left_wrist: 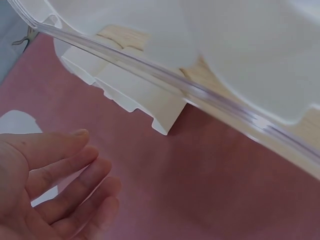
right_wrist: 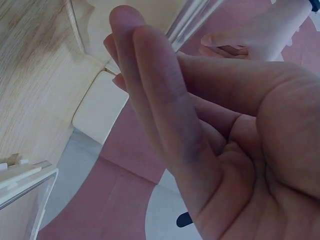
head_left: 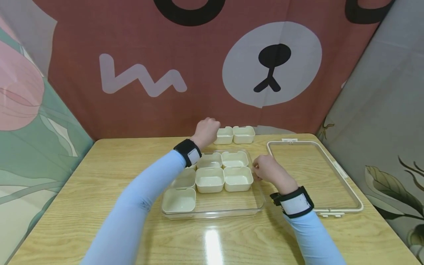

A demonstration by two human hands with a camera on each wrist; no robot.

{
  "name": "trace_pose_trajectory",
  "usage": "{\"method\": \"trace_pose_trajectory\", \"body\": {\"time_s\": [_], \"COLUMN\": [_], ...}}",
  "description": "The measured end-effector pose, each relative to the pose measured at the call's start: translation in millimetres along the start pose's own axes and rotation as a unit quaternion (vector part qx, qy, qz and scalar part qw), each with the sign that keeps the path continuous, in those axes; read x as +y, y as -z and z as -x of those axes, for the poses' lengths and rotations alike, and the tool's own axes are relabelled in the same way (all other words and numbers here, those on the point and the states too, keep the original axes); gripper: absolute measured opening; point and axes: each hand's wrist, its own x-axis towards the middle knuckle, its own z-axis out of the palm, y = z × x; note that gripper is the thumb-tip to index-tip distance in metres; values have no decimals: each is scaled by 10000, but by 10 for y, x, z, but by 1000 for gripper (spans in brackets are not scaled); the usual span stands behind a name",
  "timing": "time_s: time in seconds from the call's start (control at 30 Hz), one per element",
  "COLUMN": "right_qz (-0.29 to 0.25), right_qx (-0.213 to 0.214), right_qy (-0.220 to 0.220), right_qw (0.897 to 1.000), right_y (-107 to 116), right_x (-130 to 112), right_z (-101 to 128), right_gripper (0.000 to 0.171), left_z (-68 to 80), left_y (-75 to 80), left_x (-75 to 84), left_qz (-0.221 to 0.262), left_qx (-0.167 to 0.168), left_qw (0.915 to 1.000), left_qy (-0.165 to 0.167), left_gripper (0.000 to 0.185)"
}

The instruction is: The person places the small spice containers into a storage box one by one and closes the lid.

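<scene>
i take the step in hand to be fetching the two loose cups (head_left: 234, 134) that sit behind the tray (head_left: 258, 200), touching each other, at the table's far edge.

left hand (head_left: 207, 131) is just beside the nearer cup; in the left wrist view its fingers (left_wrist: 65, 172) are relaxed and slightly spread, holding nothing. right hand (head_left: 269, 170) hovers at the tray's right rim, fingers (right_wrist: 150, 90) straight and pressed together, also holding nothing; whether they touch the rim i cannot tell.

to do it well, i judge: grip the cup by its side walls, lift clear of the tray's wall, steady the tray with the right hand so it does not slide.

materials: tray is clear hard plastic, rectangular, rounded corners, glossy. the cups in the tray (head_left: 209, 179) are cream, opaque, squarish, smooth, with notched rims. the lid (head_left: 341, 173) lies right of the tray, clear panel in a white frame. table (head_left: 99, 176) is pale wood grain, shiny.
</scene>
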Motion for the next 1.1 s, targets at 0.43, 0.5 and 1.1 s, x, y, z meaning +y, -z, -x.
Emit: {"method": "trace_pose_trajectory", "body": {"time_s": [0.43,0.5,1.1], "right_qz": [9,12,-159], "right_qx": [47,26,-108], "right_qy": [40,41,-195], "right_qw": [10000,10000,9996], "right_y": [-1,-1,-8], "right_x": [21,22,-18], "right_z": [7,1,4], "right_gripper": [21,22,18], "left_z": [-216,-241,-365], "left_y": [-124,-154,-323], "left_x": [20,12,-22], "left_qz": [-160,-209,-534], "left_qx": [-427,-551,-1191], "left_qw": [9989,9983,9913], "left_qy": [-57,-44,-186], "left_gripper": [18,18,21]}}
